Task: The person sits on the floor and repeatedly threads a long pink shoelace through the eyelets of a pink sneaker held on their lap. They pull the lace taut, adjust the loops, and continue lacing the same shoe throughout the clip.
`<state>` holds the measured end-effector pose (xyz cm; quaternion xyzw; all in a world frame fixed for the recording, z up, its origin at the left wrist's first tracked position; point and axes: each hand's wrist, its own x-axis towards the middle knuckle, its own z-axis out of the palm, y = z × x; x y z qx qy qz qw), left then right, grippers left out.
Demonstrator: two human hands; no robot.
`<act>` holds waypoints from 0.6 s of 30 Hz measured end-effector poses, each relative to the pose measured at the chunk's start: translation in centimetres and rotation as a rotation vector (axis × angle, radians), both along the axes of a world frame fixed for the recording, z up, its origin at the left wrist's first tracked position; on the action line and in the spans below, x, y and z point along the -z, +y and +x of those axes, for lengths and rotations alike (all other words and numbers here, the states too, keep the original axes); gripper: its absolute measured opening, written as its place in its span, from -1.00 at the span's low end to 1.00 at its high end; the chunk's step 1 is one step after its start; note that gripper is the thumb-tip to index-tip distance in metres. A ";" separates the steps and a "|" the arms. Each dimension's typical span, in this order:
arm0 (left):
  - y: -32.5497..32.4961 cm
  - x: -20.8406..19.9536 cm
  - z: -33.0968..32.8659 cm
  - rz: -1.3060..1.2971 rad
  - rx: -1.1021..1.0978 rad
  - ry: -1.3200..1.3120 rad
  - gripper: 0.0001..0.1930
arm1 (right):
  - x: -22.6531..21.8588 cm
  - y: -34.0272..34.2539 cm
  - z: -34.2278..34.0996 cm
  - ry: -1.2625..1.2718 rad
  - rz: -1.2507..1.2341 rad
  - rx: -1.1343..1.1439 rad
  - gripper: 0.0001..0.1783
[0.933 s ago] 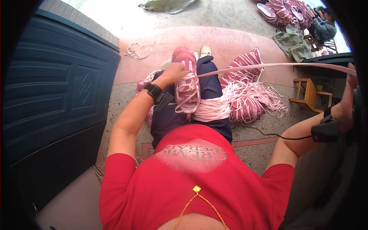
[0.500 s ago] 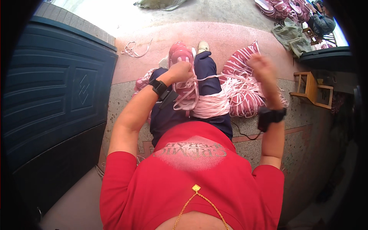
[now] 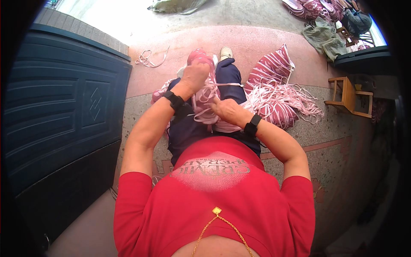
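A pink shoe upper [image 3: 199, 55] with loose pale laces lies along my left thigh. My left hand [image 3: 196, 75] rests on its middle, fingers curled down against it; what they grip is largely hidden beneath the hand. My right hand [image 3: 230, 110] is at the shoe's right side, its fingertips pinched on a pale shoelace [image 3: 207, 91]. Another lace runs from the shoe across my right thigh to the right. Under my right wrist, a bundle of pink laces [image 3: 223, 127] lies on the thigh, partly covered.
Right of my legs is a pink-and-white striped bundle [image 3: 269, 68] with tangled laces [image 3: 295, 100] spread over it. A wooden stool [image 3: 349, 97] stands farther right. Loose lace [image 3: 152, 58] lies on the floor ahead. A dark blue door [image 3: 64, 107] is at left; another person [image 3: 358, 21] sits far right.
My right hand has swung in from the raised right side to the shoe and taken a lace. My left hand has shifted slightly forward and left along the upper.
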<state>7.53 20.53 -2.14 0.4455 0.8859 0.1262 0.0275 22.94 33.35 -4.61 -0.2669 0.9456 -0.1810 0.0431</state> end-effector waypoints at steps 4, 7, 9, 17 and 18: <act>-0.8 1.9 -0.9 0.087 -0.061 -0.228 -0.93 | -3.7 -0.7 1.2 -0.275 -0.314 0.116 -0.80; -1.2 1.7 -1.8 0.214 -0.033 -0.644 -0.89 | -10.4 -0.3 1.5 -0.342 -0.772 0.187 -0.72; -1.4 1.6 -2.3 0.228 -0.069 -0.965 -0.87 | -15.0 1.1 1.0 -0.340 -1.067 0.219 -0.70; 0.9 0.4 -1.4 0.155 -0.054 -1.196 -0.85 | -30.7 10.6 2.1 -0.157 -1.780 -0.209 -0.65; 1.6 0.4 -1.1 0.060 0.018 -1.080 -0.84 | -32.5 12.0 1.6 -0.235 -1.752 -0.372 -0.71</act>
